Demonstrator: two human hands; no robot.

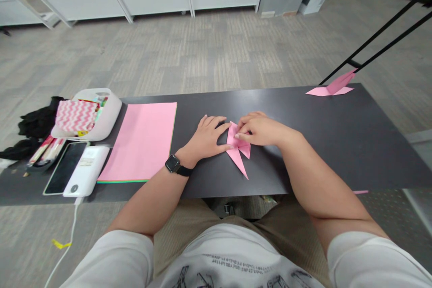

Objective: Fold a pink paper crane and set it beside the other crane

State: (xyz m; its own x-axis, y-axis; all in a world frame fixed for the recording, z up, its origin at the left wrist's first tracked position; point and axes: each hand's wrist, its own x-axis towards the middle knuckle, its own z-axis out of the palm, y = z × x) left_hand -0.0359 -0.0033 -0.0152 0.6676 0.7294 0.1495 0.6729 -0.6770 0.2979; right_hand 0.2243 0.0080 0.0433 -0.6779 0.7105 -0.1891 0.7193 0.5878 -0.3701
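Note:
A folded piece of pink paper (pixel 239 158), with pointed flaps toward my body, lies on the dark table in front of me. My left hand (pixel 209 137), with a black watch (pixel 173 163) on its wrist, rests flat with fingers spread. Its thumb and index fingertips touch the paper's left edge. Over the paper's upper right part, my right hand (pixel 258 127) is closed, with curled fingers and thumb gripping a fold. Those fingers hide some of the folds.
Left on the table (pixel 202 184) is a stack of coloured sheets (pixel 145 139), pink on top. Beyond it sit a white basket (pixel 113 117), a phone (pixel 64 168) and a white power bank (pixel 86 171) with a cable. A folded pink paper figure (pixel 334 87) stands at the far right.

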